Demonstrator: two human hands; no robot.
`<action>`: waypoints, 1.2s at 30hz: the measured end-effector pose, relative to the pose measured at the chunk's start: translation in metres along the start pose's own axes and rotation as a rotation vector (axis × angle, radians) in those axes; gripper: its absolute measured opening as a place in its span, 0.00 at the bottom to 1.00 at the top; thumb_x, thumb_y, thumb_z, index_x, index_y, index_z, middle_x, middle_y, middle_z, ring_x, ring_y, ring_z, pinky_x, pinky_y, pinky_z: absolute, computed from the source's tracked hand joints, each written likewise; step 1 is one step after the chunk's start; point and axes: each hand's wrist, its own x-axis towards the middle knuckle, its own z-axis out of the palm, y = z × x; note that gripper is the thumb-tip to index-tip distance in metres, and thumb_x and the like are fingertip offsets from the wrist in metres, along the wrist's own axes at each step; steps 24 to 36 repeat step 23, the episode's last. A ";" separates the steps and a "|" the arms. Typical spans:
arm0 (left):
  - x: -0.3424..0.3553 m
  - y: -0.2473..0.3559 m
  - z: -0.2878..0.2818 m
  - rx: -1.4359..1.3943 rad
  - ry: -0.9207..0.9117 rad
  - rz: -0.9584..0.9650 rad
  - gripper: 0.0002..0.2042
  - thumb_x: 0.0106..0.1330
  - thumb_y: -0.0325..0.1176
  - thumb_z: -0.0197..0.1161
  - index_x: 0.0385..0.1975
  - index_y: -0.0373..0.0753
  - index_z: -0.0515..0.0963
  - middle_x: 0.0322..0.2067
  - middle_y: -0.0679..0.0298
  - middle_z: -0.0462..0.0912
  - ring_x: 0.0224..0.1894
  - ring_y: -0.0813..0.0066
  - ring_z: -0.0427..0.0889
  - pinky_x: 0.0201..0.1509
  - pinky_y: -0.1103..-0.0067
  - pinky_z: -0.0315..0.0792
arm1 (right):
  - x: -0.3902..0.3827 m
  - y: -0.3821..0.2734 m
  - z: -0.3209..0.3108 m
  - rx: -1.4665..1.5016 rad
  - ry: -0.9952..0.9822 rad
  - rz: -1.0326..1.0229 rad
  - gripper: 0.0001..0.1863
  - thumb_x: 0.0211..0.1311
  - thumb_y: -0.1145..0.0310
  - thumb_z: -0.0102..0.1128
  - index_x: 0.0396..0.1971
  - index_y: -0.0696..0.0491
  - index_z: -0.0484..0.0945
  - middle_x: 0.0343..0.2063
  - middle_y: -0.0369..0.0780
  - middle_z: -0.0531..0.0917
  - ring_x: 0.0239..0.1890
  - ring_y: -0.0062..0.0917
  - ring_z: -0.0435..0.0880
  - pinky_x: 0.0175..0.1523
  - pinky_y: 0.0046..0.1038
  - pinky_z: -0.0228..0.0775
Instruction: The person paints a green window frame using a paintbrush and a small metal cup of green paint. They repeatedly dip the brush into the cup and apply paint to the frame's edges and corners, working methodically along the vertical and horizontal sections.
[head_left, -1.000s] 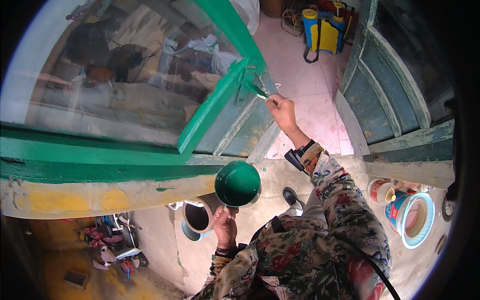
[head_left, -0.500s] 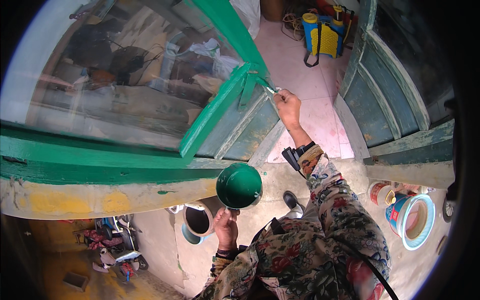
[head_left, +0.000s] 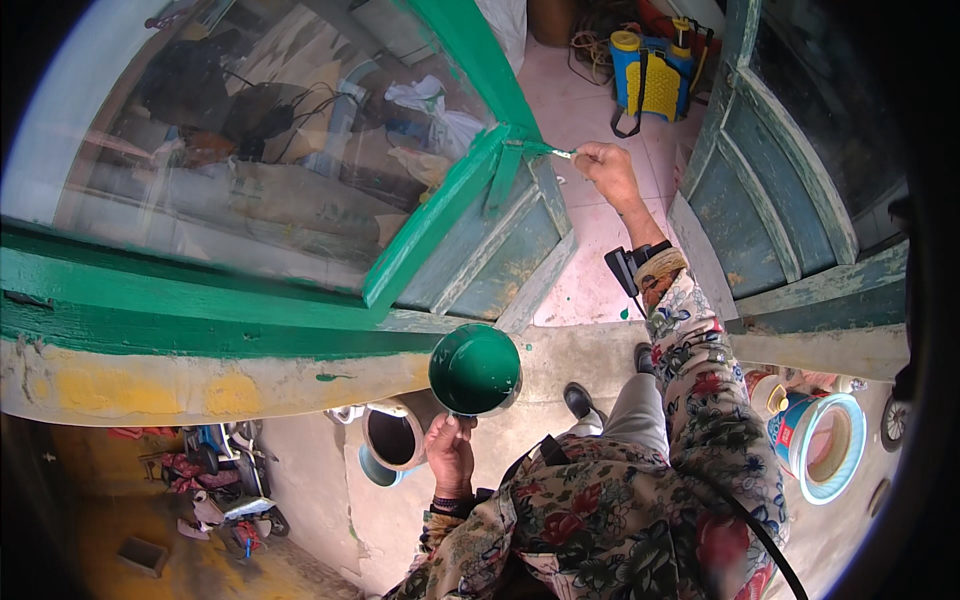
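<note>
My right hand (head_left: 608, 170) is closed round the handle of a paintbrush (head_left: 562, 153). The brush's green tip touches the edge of the door panel, where the painted rail meets the upright. On this door (head_left: 440, 215) the upper frame and the slanting rail are wet-looking green, while the lower panel shows old, worn grey-blue paint. My left hand (head_left: 450, 455) grips the near side of a round pot of green paint (head_left: 475, 370), held below the door's bottom edge. Its fingers are partly hidden under the pot.
A second worn door leaf (head_left: 765, 170) stands to the right. Beyond the doorway is a blue and yellow backpack sprayer (head_left: 655, 75). Below lie a dark-mouthed pot (head_left: 395, 437), a blue-rimmed tub (head_left: 832, 447) and a jug (head_left: 765, 392). A green drip (head_left: 625, 313) marks the threshold.
My right hand has moved up and right with the brush, which now lies more level across the door's edge. The paint pot has barely shifted. A second shoe now shows below.
</note>
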 end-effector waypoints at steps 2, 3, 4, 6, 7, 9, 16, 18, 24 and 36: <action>0.001 0.000 -0.001 -0.002 -0.009 0.000 0.13 0.66 0.34 0.59 0.19 0.40 0.70 0.18 0.68 0.68 0.27 0.75 0.67 0.44 0.72 0.64 | 0.001 -0.003 -0.010 -0.100 0.011 -0.008 0.12 0.56 0.65 0.62 0.31 0.60 0.82 0.16 0.32 0.75 0.20 0.15 0.71 0.27 0.23 0.64; 0.001 0.000 -0.002 -0.004 -0.005 -0.002 0.13 0.66 0.34 0.59 0.19 0.40 0.70 0.18 0.68 0.68 0.27 0.75 0.67 0.44 0.72 0.64 | -0.001 -0.006 -0.012 -0.046 -0.006 -0.005 0.12 0.56 0.65 0.61 0.31 0.60 0.82 0.16 0.33 0.76 0.20 0.16 0.71 0.28 0.23 0.64; 0.000 0.000 -0.001 -0.018 -0.009 -0.001 0.13 0.66 0.34 0.59 0.19 0.40 0.69 0.18 0.68 0.68 0.26 0.75 0.67 0.44 0.72 0.64 | -0.002 -0.010 -0.013 0.007 -0.020 -0.022 0.12 0.56 0.66 0.61 0.31 0.59 0.83 0.16 0.33 0.77 0.20 0.16 0.72 0.28 0.23 0.65; 0.001 0.000 -0.001 0.025 0.002 -0.014 0.13 0.66 0.34 0.59 0.19 0.40 0.69 0.18 0.68 0.68 0.26 0.75 0.67 0.44 0.72 0.64 | 0.004 -0.014 -0.004 0.113 -0.107 -0.046 0.12 0.55 0.66 0.60 0.32 0.59 0.83 0.16 0.35 0.77 0.21 0.17 0.73 0.29 0.23 0.66; 0.002 0.000 0.000 0.030 -0.008 -0.012 0.13 0.66 0.34 0.59 0.19 0.40 0.69 0.18 0.68 0.68 0.26 0.75 0.67 0.44 0.72 0.64 | 0.008 -0.014 -0.002 0.173 -0.149 -0.102 0.12 0.55 0.66 0.60 0.32 0.59 0.83 0.16 0.35 0.77 0.21 0.18 0.73 0.29 0.23 0.66; 0.002 -0.001 0.003 0.019 0.012 -0.021 0.13 0.66 0.34 0.59 0.19 0.40 0.69 0.18 0.68 0.68 0.26 0.75 0.67 0.44 0.72 0.64 | 0.010 -0.010 -0.003 0.063 -0.081 -0.022 0.12 0.55 0.66 0.60 0.32 0.59 0.83 0.16 0.34 0.77 0.22 0.16 0.73 0.29 0.22 0.66; 0.002 0.003 0.007 0.026 0.028 -0.009 0.15 0.65 0.35 0.60 0.17 0.41 0.67 0.16 0.70 0.66 0.24 0.77 0.65 0.43 0.73 0.65 | 0.002 -0.001 -0.014 0.075 -0.077 0.046 0.12 0.56 0.65 0.60 0.31 0.58 0.84 0.17 0.34 0.79 0.22 0.16 0.73 0.30 0.23 0.66; 0.003 0.002 0.007 0.057 0.021 -0.007 0.14 0.66 0.35 0.59 0.18 0.40 0.69 0.18 0.68 0.68 0.25 0.76 0.67 0.43 0.72 0.65 | 0.009 -0.004 0.000 0.195 -0.102 -0.027 0.12 0.56 0.65 0.60 0.31 0.58 0.84 0.17 0.34 0.79 0.21 0.16 0.73 0.29 0.23 0.66; 0.007 -0.001 0.005 0.026 0.010 -0.004 0.13 0.66 0.34 0.59 0.19 0.40 0.69 0.18 0.68 0.68 0.26 0.75 0.67 0.44 0.72 0.65 | 0.018 -0.005 0.004 0.046 -0.079 0.008 0.12 0.57 0.65 0.61 0.31 0.59 0.84 0.17 0.33 0.79 0.21 0.15 0.73 0.29 0.22 0.65; 0.007 -0.001 0.005 0.026 0.010 -0.004 0.13 0.66 0.34 0.59 0.19 0.40 0.69 0.18 0.68 0.68 0.26 0.75 0.67 0.44 0.72 0.65 | 0.018 -0.005 0.004 0.046 -0.079 0.008 0.12 0.57 0.65 0.61 0.31 0.59 0.84 0.17 0.33 0.79 0.21 0.15 0.73 0.29 0.22 0.65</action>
